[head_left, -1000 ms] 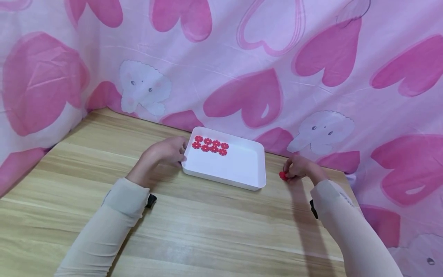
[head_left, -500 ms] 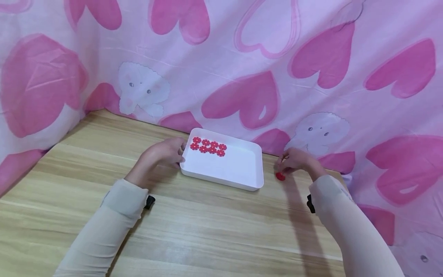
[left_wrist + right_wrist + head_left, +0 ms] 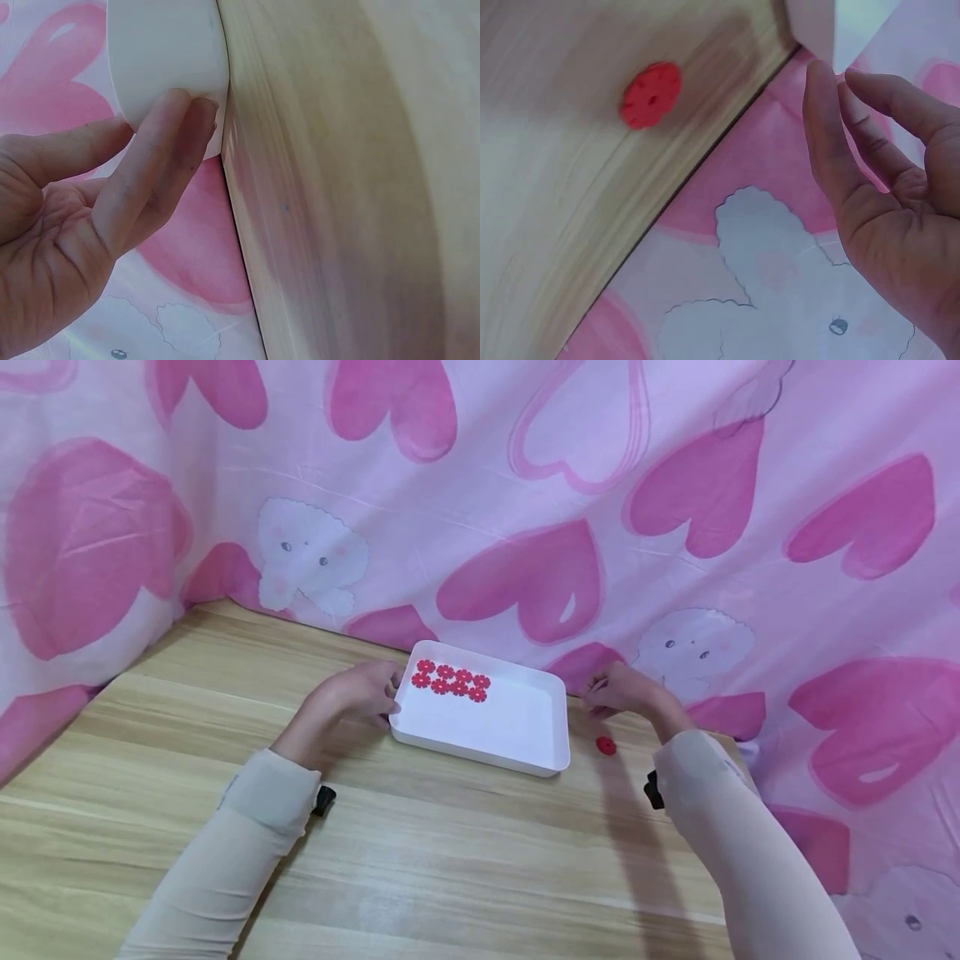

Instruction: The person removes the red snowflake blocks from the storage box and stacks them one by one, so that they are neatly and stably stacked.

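From far off, I mind one thing most: the loose red, flower-shaped plastic disc lies on the pale wooden bench, on the near side of the right hand and a bit to the right of its fingertips. It is round, so I see no long side to line up with. The right hand is much nearer to it than the left hand. The disc sits flat, between the right edge of the white, shallow plastic tray and the right edge of the bench. The right fingers and thumb are softly bent, with a small gap at the tips, and I see nothing in them. They are close to the tray's back right corner, but I cannot tell if they touch it. The left fingers pinch the tray by its left edge. I count one tray, one loose disc, and eight red flower discs in the tray's back left corner, in two rows of four. That makes nine discs in all, and two hands.
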Demonstrator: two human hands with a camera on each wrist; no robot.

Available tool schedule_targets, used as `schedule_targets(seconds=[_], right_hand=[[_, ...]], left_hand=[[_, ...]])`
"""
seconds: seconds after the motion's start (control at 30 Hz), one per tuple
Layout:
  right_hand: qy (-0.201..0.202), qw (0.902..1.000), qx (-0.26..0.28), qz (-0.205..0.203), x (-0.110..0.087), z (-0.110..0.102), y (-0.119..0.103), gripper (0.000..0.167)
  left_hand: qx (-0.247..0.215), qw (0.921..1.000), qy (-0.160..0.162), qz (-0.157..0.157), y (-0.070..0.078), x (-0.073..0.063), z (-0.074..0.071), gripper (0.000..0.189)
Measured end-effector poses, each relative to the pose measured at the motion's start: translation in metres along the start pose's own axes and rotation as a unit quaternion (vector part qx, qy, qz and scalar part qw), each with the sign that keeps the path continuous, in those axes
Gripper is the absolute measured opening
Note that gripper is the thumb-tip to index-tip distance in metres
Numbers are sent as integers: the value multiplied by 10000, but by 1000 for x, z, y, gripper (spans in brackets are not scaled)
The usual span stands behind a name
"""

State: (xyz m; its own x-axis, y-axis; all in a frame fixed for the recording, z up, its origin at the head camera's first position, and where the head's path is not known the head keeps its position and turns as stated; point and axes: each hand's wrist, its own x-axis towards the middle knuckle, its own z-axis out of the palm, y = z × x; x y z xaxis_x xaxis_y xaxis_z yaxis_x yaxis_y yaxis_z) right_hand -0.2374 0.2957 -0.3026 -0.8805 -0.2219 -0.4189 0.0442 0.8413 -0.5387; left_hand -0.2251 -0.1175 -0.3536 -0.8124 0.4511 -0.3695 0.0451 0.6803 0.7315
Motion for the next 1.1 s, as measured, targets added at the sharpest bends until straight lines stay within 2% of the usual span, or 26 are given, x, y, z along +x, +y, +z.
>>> schedule_targets(seconds=[0.13,0.3,0.47,0.73,0.97,1.1], right_hand=[[232,9997,-47,-90,6,4,-7,28],[259,9995,35,-160,15,12,-25,26],[332,9994,24,105,22,17,-41,27],[85,9990,-318,308,38,24,-65,25],[-146,9981,-248,553,56,41,-83,22],[-139,9984,-282,461,63,44,-91,20]], left_hand=[[-23,10000,-25,11,-2,0,1,40],[-27,10000,-26,43,-5,-1,0,39],[30,9999,-16,128,-4,1,-1,40],[-125,9999,2,69,0,3,1,42],[-55,10000,-36,-42,0,3,5,42],[-16,10000,0,-11,3,2,7,41]])
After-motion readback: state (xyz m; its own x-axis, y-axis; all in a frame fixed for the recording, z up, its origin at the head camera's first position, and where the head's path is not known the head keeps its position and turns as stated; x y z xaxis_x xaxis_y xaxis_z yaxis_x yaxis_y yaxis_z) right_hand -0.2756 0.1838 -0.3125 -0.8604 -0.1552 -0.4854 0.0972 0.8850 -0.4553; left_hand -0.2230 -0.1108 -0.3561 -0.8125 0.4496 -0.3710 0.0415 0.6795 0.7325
